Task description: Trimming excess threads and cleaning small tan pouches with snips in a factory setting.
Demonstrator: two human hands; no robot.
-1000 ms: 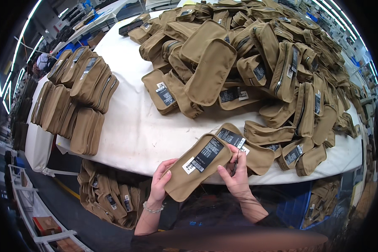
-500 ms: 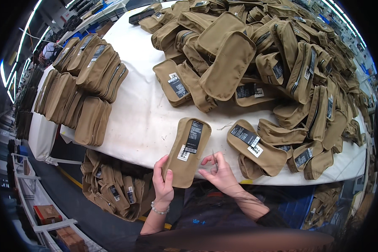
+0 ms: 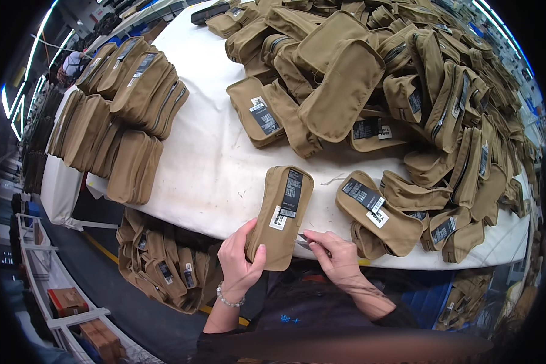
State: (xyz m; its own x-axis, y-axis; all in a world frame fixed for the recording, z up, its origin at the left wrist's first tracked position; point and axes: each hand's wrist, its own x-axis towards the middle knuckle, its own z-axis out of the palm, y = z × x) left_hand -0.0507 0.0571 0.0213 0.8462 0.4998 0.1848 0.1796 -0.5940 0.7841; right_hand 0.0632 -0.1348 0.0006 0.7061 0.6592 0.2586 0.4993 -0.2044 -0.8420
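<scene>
My left hand (image 3: 239, 255) grips a tan fabric pouch (image 3: 273, 246) by its lower left side, thumb on the front and fingers behind. A black printed tag and a white label lie on the pouch's face, and its far end rests over the table edge area. In my right hand (image 3: 337, 258) is a small pair of dark thread snips (image 3: 305, 240), pinched between thumb and fingers. Their tips point at the pouch's lower right edge, very close to it; I cannot tell whether they touch. Just right of that hand lies another tagged pouch (image 3: 389, 223).
A large heap of tan pouches (image 3: 346, 91) covers the right and far side of the white table (image 3: 206, 176). Pouches stand in neat rows (image 3: 127, 158) at the left. Below the table edge sits a container of pouches (image 3: 164, 267); a white rack (image 3: 79, 318) holds boxes.
My right hand has turned, bringing the snips out toward the pouch's edge. My left hand and the pouch have shifted slightly right in view, as has the whole scene.
</scene>
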